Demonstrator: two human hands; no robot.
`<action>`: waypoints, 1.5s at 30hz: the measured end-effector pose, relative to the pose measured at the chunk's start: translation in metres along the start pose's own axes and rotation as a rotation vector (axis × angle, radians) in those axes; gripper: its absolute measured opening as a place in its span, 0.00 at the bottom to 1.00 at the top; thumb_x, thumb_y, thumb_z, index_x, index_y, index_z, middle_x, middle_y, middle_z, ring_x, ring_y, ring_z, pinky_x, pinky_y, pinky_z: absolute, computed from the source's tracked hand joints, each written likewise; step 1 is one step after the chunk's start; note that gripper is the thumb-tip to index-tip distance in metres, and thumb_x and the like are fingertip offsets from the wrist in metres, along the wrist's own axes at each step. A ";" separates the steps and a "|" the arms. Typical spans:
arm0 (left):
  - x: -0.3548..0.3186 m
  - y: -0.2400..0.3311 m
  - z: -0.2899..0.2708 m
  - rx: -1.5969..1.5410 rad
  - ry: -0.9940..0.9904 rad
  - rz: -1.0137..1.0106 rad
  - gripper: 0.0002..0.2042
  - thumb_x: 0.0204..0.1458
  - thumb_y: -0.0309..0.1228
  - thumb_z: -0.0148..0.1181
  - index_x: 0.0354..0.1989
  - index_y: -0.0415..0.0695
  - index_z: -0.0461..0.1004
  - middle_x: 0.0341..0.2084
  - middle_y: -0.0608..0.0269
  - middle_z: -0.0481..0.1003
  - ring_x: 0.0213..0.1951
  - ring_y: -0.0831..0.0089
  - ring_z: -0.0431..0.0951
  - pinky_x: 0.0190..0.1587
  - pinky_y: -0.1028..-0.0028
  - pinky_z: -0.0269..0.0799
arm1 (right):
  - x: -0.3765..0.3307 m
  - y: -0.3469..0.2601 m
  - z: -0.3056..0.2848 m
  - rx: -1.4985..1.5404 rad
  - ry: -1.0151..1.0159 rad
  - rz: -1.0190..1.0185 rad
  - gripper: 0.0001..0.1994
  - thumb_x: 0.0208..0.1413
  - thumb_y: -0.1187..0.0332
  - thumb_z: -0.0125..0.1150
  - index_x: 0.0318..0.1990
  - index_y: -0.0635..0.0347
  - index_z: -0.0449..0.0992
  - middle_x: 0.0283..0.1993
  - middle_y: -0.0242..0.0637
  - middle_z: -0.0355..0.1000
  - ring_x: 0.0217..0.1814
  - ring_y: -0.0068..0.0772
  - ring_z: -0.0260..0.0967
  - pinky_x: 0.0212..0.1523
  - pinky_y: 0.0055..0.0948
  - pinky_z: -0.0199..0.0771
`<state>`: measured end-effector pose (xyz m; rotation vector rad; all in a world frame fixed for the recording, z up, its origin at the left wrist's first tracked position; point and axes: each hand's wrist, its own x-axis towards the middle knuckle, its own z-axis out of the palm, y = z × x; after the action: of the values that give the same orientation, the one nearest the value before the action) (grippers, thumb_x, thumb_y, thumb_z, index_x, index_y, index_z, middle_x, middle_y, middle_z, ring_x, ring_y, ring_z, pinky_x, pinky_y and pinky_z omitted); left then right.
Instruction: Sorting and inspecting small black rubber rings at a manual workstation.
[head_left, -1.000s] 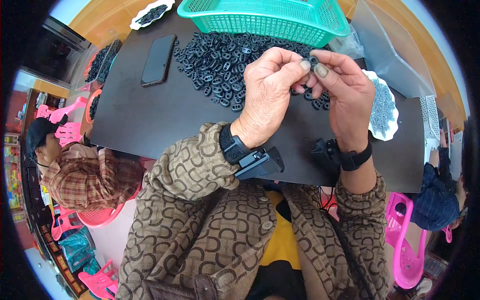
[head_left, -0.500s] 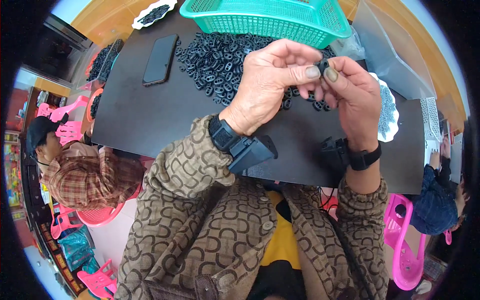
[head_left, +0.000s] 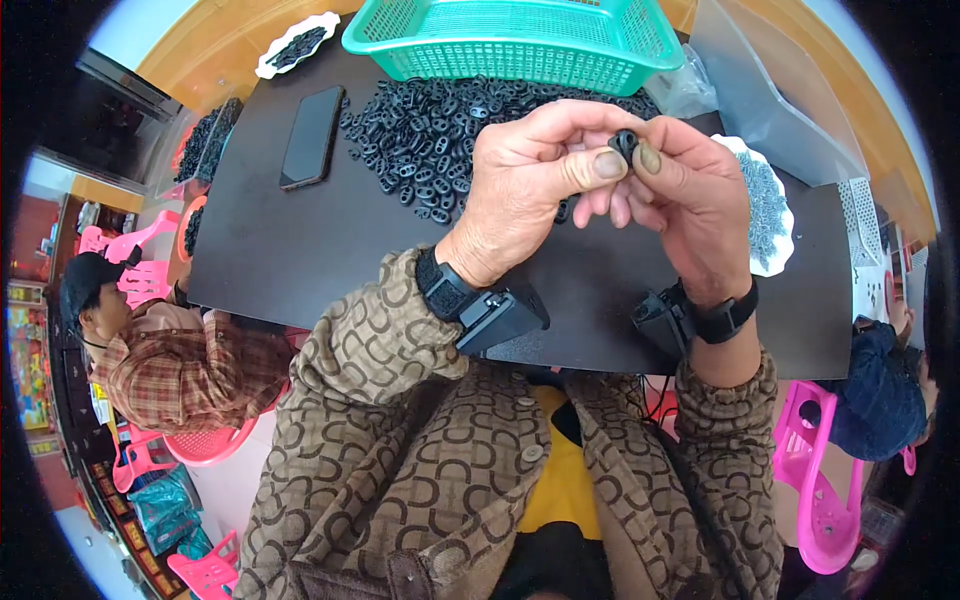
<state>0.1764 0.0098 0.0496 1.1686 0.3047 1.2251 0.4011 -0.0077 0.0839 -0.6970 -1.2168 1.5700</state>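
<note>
Between the thumbs and fingertips of both hands is a small black plastic piece (head_left: 624, 146), rounded and with a hole. My left hand (head_left: 525, 175) pinches it from the left, and my right hand (head_left: 690, 185) grips it from the right. Both hands hover over the dark table (head_left: 400, 270). Just behind and left of them spreads a heap of black two-holed plastic pieces (head_left: 425, 130), which look like cord-lock parts. On the right, near my right hand, lies a white scalloped plate (head_left: 783, 250) of small silvery pieces (head_left: 765, 205), too fine to name.
A green plastic basket (head_left: 520, 60) stands behind the heap. Left of it are a phone (head_left: 312, 138) and a white dish (head_left: 268, 68) of dark parts. A clear plastic bin (head_left: 780, 100) is at the back right. A person in a plaid shirt (head_left: 180, 375) sits at left.
Both hands have shifted slightly left and toward me, still pinching the black piece, which now shows more plainly between the fingertips. The view has tilted a little.
</note>
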 end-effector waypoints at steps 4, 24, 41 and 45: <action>0.002 -0.002 -0.002 -0.060 -0.016 -0.018 0.21 0.77 0.30 0.76 0.70 0.29 0.84 0.46 0.51 0.89 0.35 0.64 0.92 0.32 0.74 0.82 | 0.002 0.000 -0.006 -0.041 -0.007 0.002 0.12 0.83 0.66 0.74 0.52 0.69 0.87 0.37 0.32 0.84 0.32 0.22 0.80 0.28 0.18 0.64; 0.004 0.008 0.002 0.163 0.117 -0.104 0.20 0.73 0.27 0.78 0.70 0.33 0.86 0.45 0.58 0.91 0.34 0.74 0.89 0.35 0.75 0.84 | -0.025 -0.044 -0.045 -0.580 0.328 -0.040 0.10 0.84 0.63 0.68 0.52 0.60 0.86 0.34 0.29 0.81 0.34 0.19 0.80 0.32 0.20 0.66; -0.006 -0.027 -0.051 1.598 -0.153 -0.256 0.19 0.48 0.35 0.90 0.45 0.39 0.91 0.43 0.45 0.91 0.54 0.41 0.92 0.56 0.48 0.86 | -0.083 -0.048 -0.238 -1.463 0.313 0.212 0.14 0.69 0.70 0.73 0.59 0.59 0.91 0.39 0.34 0.84 0.35 0.25 0.77 0.37 0.35 0.78; 0.000 -0.034 -0.053 1.574 -0.113 -0.178 0.14 0.50 0.29 0.84 0.44 0.39 0.91 0.41 0.45 0.91 0.53 0.39 0.91 0.55 0.47 0.86 | -0.082 -0.041 -0.243 -1.296 0.354 0.162 0.09 0.71 0.70 0.72 0.55 0.59 0.89 0.39 0.33 0.85 0.34 0.22 0.77 0.35 0.32 0.75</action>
<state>0.1569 0.0415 -0.0016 2.4188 1.3946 0.5918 0.6550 0.0047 0.0316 -1.8132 -1.8467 0.5282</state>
